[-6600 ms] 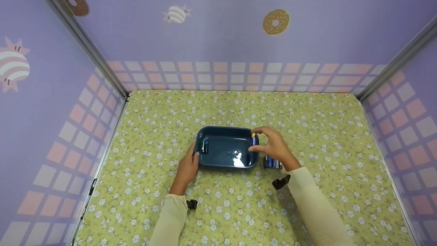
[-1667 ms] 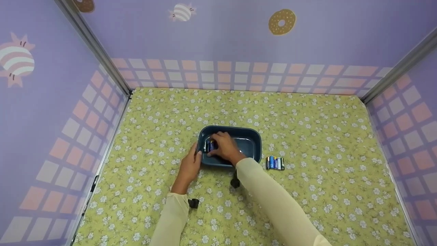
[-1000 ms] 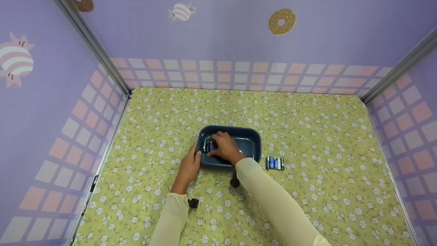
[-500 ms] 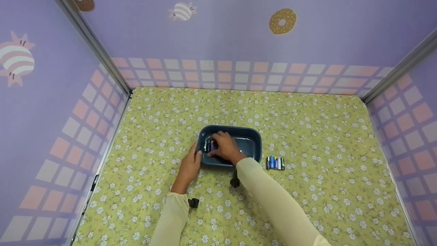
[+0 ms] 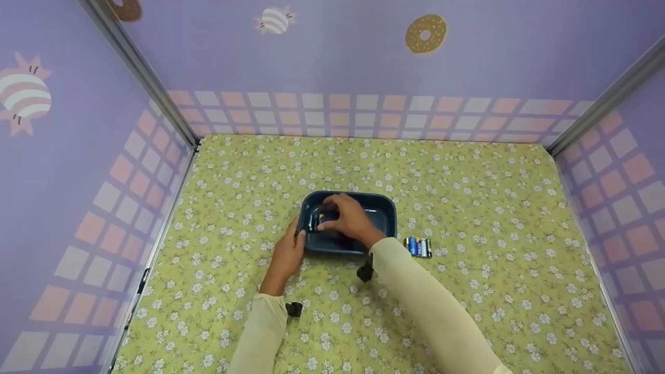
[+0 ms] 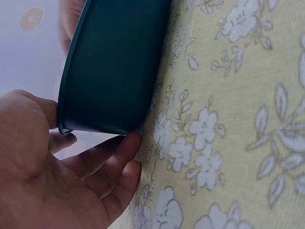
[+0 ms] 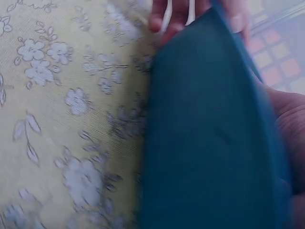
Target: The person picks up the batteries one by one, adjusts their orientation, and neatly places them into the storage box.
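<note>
A dark teal plastic tub (image 5: 382, 249) stands on the floral cloth in the head view. My left hand (image 5: 287, 252) grips its left end, thumb at the rim and fingers against the outer wall; the left wrist view shows this hand (image 6: 71, 167) closely. Inside the tub, by the left wall, a few batteries (image 5: 321, 219) lie side by side. Over them is my right hand (image 5: 350, 215), its thumb near the closest battery and its fingers spread apart from the thumb. In the right wrist view the tub wall (image 7: 205, 129) hides most of that hand.
Several batteries (image 5: 419, 247) in blue, purple, white and black lie in a row on the cloth, just right of the tub. Purple patterned walls (image 5: 332, 57) enclose the back and both sides of the floral cloth (image 5: 467, 197).
My right hand first held a purple and yellow battery above the tub's right end, then lowered it beside the others at the left. Now it has drawn back slightly and its fingers have parted.
</note>
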A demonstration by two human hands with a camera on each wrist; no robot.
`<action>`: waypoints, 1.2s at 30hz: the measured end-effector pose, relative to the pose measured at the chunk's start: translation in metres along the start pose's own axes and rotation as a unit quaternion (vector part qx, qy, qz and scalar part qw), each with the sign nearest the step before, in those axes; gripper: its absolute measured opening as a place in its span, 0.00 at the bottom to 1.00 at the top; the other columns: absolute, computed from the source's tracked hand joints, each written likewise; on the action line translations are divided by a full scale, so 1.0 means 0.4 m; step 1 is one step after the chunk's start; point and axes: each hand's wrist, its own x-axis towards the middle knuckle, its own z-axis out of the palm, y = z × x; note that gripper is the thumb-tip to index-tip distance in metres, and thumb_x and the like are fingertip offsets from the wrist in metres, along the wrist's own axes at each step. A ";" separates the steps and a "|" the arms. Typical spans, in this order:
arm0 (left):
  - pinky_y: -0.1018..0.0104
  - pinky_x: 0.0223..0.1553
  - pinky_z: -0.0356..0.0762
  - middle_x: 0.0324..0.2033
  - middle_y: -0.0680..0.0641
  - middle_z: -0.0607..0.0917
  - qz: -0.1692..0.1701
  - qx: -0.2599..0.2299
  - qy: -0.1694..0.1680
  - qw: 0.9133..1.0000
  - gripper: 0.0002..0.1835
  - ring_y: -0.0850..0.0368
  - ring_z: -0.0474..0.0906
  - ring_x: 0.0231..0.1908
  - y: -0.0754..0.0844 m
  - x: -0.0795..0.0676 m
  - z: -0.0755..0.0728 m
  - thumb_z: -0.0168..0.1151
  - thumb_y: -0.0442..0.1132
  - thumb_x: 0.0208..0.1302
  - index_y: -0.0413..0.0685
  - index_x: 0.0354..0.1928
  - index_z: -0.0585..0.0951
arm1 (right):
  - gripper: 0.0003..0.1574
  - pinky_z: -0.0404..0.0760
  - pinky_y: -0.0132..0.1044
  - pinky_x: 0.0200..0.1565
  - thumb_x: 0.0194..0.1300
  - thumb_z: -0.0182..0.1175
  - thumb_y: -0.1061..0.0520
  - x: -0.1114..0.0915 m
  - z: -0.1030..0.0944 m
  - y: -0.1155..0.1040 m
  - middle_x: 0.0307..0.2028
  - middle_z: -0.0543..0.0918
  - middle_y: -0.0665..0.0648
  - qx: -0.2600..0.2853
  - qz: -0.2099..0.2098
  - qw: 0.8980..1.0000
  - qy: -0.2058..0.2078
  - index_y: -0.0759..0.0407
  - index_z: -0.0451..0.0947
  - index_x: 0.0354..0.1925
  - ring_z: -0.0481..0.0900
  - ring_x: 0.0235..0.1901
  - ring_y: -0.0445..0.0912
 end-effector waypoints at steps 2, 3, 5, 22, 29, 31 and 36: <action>0.37 0.69 0.66 0.74 0.37 0.68 -0.002 0.000 0.001 1.000 0.32 0.35 0.69 0.70 0.002 0.000 0.001 0.44 0.50 0.83 0.53 0.82 0.54 | 0.43 0.79 0.51 0.59 0.56 0.78 0.41 -0.011 -0.026 -0.008 0.58 0.81 0.59 0.011 -0.006 1.000 0.009 0.57 0.76 0.64 0.80 0.57 0.55; 0.37 0.69 0.66 0.74 0.38 0.68 -0.002 0.001 0.001 1.000 0.32 0.35 0.69 0.70 0.002 0.001 0.002 0.43 0.51 0.83 0.53 0.82 0.54 | 0.44 0.79 0.51 0.58 0.55 0.78 0.41 -0.018 -0.041 -0.011 0.57 0.81 0.60 0.015 -0.012 1.000 0.017 0.57 0.76 0.64 0.80 0.57 0.56; 0.38 0.70 0.65 0.75 0.40 0.67 -0.002 -0.002 0.001 1.000 0.31 0.37 0.68 0.72 0.002 0.000 0.004 0.43 0.51 0.83 0.55 0.82 0.55 | 0.45 0.80 0.51 0.58 0.55 0.77 0.39 -0.035 -0.078 -0.014 0.57 0.81 0.62 0.018 -0.026 0.999 0.032 0.59 0.76 0.64 0.80 0.56 0.58; 0.40 0.64 0.73 0.68 0.40 0.77 -0.020 -0.001 0.008 1.000 0.26 0.41 0.74 0.67 0.002 0.002 0.013 0.43 0.50 0.83 0.49 0.75 0.67 | 0.41 0.80 0.58 0.52 0.57 0.77 0.45 -0.290 -0.366 0.159 0.57 0.81 0.62 -0.043 0.020 0.991 0.129 0.56 0.76 0.65 0.80 0.53 0.59; 0.40 0.63 0.73 0.67 0.38 0.77 -0.017 -0.005 0.017 1.000 0.25 0.40 0.75 0.66 0.000 0.001 0.013 0.41 0.48 0.83 0.46 0.74 0.68 | 0.43 0.77 0.62 0.56 0.56 0.78 0.46 -0.351 -0.352 0.247 0.60 0.80 0.62 -0.076 0.040 0.994 0.068 0.57 0.75 0.67 0.78 0.58 0.62; 0.40 0.61 0.74 0.66 0.38 0.78 -0.017 -0.005 0.019 1.000 0.25 0.41 0.76 0.65 0.000 0.000 0.013 0.41 0.48 0.83 0.45 0.72 0.69 | 0.45 0.76 0.63 0.58 0.56 0.78 0.45 -0.367 -0.343 0.268 0.61 0.80 0.63 -0.084 0.041 0.994 0.052 0.58 0.75 0.67 0.77 0.60 0.62; 0.42 0.56 0.76 0.62 0.38 0.81 -0.017 0.001 0.019 1.000 0.24 0.43 0.79 0.59 -0.002 -0.002 0.017 0.41 0.49 0.84 0.44 0.69 0.71 | 0.47 0.74 0.64 0.61 0.54 0.79 0.45 -0.410 -0.326 0.308 0.64 0.78 0.62 -0.089 0.060 0.994 0.027 0.56 0.75 0.68 0.74 0.63 0.63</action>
